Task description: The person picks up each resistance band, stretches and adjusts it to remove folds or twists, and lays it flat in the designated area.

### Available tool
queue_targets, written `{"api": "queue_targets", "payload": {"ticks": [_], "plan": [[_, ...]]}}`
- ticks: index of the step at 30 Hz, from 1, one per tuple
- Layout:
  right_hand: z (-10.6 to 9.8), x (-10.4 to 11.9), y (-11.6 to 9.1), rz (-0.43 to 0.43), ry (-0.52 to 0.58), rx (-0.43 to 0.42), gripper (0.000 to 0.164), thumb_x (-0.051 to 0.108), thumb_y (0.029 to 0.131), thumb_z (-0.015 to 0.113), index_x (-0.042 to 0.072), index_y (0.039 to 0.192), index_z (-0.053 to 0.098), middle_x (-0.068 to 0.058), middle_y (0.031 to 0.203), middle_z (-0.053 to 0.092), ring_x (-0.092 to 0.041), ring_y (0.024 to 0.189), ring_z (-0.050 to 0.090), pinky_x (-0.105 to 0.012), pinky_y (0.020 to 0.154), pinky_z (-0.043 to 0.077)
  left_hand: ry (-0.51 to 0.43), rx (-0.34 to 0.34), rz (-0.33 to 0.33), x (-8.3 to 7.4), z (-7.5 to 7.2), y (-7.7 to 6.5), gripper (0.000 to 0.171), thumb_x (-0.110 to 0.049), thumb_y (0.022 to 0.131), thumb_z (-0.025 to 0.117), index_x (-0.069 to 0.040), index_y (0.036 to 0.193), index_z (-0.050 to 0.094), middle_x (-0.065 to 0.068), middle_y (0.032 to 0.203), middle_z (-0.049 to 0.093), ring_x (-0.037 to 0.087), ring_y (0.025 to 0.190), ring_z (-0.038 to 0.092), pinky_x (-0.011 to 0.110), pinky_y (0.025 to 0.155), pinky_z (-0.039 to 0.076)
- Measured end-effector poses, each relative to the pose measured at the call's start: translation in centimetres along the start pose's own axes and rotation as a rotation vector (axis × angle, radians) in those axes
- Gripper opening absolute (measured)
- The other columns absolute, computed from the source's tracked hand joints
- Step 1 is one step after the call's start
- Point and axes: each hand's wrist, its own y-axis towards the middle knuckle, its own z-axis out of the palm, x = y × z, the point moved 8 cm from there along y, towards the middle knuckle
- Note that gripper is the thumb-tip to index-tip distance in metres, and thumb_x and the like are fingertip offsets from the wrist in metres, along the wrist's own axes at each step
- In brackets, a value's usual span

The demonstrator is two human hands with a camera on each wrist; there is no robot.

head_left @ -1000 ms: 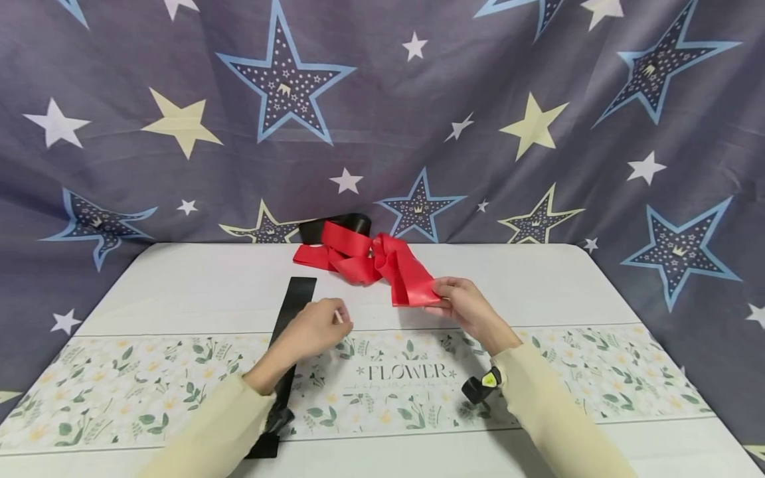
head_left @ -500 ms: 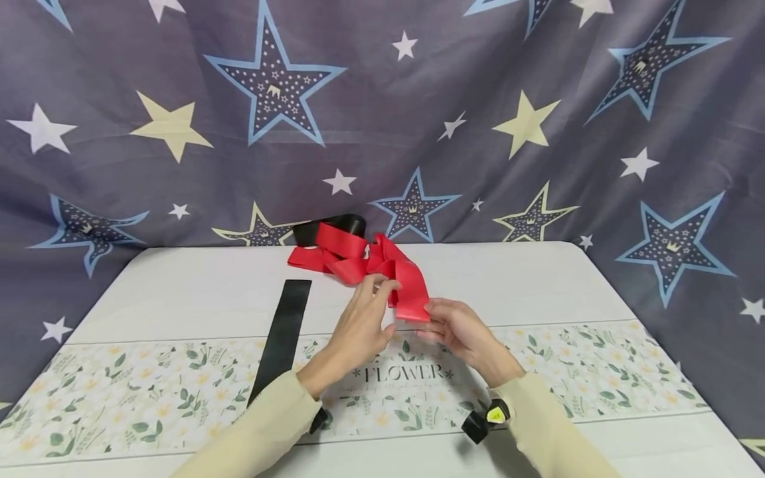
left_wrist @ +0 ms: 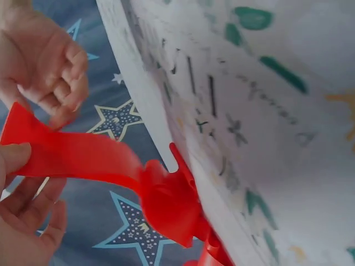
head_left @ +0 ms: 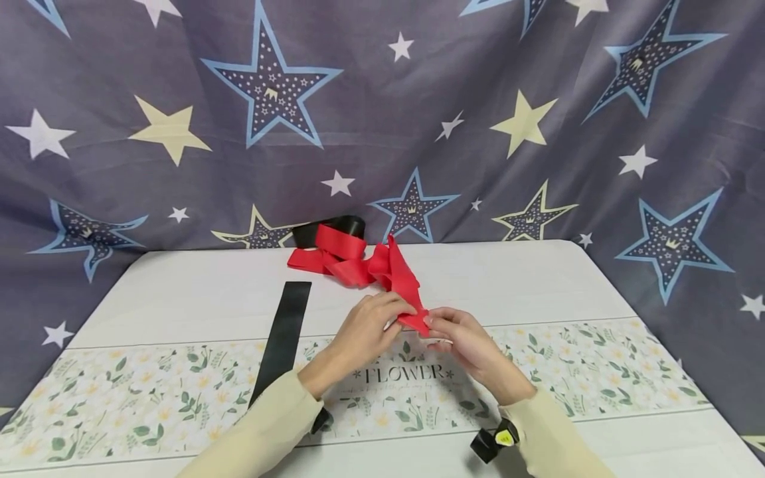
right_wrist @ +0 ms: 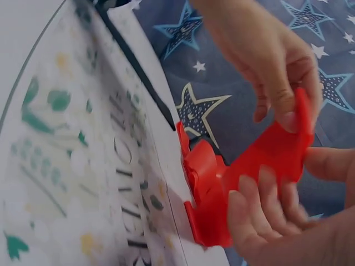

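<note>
The word "FLOWER" (head_left: 404,374) stood between two asterisks on the floral table cover (head_left: 568,382), lower centre of the head view. The script line (head_left: 406,392) beneath and the yellow label (head_left: 505,437), lower right, were illegible.

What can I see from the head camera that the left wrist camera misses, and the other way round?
Only the head view: the black strip and the black loop behind the red ribbon.
Only the left wrist view: the palm side of the right hand.
Both: that hand, the left hand, the ribbon, the starry curtain and the flowered tablecloth.
</note>
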Motion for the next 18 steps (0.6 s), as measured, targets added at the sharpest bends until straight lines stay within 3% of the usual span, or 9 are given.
{"api": "queue_targets", "payload": {"ticks": [6, 12, 18], "plan": [[-0.8, 0.8, 0.0, -0.092, -0.126, -0.166, 0.027, 0.0, 0.093, 0.047, -0.006, 0.12, 0.049, -0.013, 0.11, 0.057, -0.02, 0.1, 0.06, -0.032, 0.086, 0.05, -0.071, -0.058, -0.023, -0.3, -1.0, 1.1, 0.012, -0.007, 0.085, 0.069, -0.01, 0.096, 0.074, 0.001, 0.088, 0.068, 0.013, 0.079, 0.062, 0.028, 0.073, 0.053], [0.0, 2.7, 0.8, -0.289, -0.285, -0.143, 0.037, -0.006, 0.087, 0.056, -0.002, 0.124, 0.057, -0.019, 0.126, 0.058, -0.03, 0.126, 0.051, -0.041, 0.102, 0.045, -0.198, -0.102, -0.051, -0.3, -2.5, 2.8, 0.01, -0.006, 0.086, 0.068, -0.005, 0.094, 0.073, 0.006, 0.085, 0.069, 0.014, 0.07, 0.06, 0.029, 0.065, 0.053], [0.5, 4.1, 1.9, -0.394, -0.325, -0.127, 0.033, 0.0, 0.088, 0.061, -0.001, 0.121, 0.062, -0.019, 0.121, 0.064, -0.028, 0.118, 0.058, -0.045, 0.104, 0.042, -0.265, -0.138, -0.099, 0.1, -3.9, 4.8, 0.011, -0.006, 0.086, 0.067, -0.003, 0.095, 0.072, 0.009, 0.088, 0.071, 0.016, 0.068, 0.062, 0.024, 0.062, 0.052]]}}
